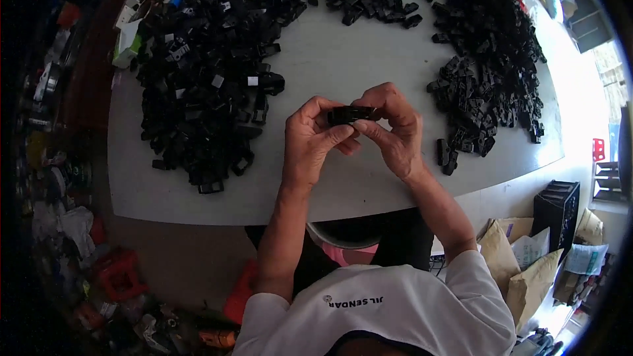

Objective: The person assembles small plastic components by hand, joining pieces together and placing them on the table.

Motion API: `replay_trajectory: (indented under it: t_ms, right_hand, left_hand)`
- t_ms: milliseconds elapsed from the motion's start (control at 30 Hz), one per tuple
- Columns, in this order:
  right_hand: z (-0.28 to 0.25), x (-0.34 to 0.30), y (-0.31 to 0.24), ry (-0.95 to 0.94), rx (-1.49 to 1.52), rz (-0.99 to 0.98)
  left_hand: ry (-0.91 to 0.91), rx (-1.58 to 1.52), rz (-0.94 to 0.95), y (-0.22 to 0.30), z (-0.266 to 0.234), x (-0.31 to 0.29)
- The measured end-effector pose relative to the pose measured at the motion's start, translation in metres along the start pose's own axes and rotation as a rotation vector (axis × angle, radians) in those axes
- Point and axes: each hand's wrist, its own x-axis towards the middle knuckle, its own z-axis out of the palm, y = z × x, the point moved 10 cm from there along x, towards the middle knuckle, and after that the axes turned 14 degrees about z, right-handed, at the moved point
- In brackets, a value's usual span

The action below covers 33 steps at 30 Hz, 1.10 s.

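Both hands meet above the near middle of the white table (330, 66), closed on one small black plastic part (350, 115). My left hand (311, 133) grips its left end between thumb and fingers. From the other side my right hand (393, 130) pinches its right end, thumb in front and fingers behind. The part lies roughly level, and the fingers hide some of it. To the left spreads a large heap of black plastic parts (204, 86), a few bearing pale squares. A second heap of smaller black parts (484, 59) lies to the right.
A small black cluster (369, 0) lies at the table's far side. Small boxes (128, 43) stand at its left edge. Brown paper packages (527, 280) and a black crate (556, 207) are on the right floor; a red stool (120, 273) and clutter lie left.
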Motion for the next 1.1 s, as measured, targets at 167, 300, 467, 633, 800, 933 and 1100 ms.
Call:
replay_trajectory:
  t_ms: [167, 300, 467, 633, 800, 933, 1100]
  right_hand:
    - [-0.007, 0.000, 0.012, -0.008, 0.145, 0.020]
    - [-0.005, -0.001, 0.015, -0.012, 0.120, 0.049]
    - [-0.001, 0.001, 0.015, -0.013, 0.096, 0.010]
    - [0.004, -0.001, 0.002, 0.021, -0.125, -0.019]
    - [0.013, -0.009, 0.004, -0.042, -0.297, -0.045]
    - [0.010, -0.012, 0.018, -0.047, -0.163, 0.053]
    - [0.012, -0.018, 0.045, -0.163, -0.101, 0.397]
  left_hand:
    - [-0.015, 0.004, -0.025, -0.008, 0.001, 0.002]
    - [-0.003, -0.012, -0.006, -0.005, 0.000, 0.000]
    - [-0.029, 0.007, -0.031, -0.007, -0.002, 0.000]
    - [-0.025, 0.027, -0.038, -0.006, -0.001, 0.001]
    - [0.008, 0.027, -0.070, -0.007, -0.009, -0.004]
    - [0.070, 0.028, 0.003, 0.000, -0.008, -0.007]
    - [0.031, 0.092, 0.011, -0.003, -0.007, -0.011]
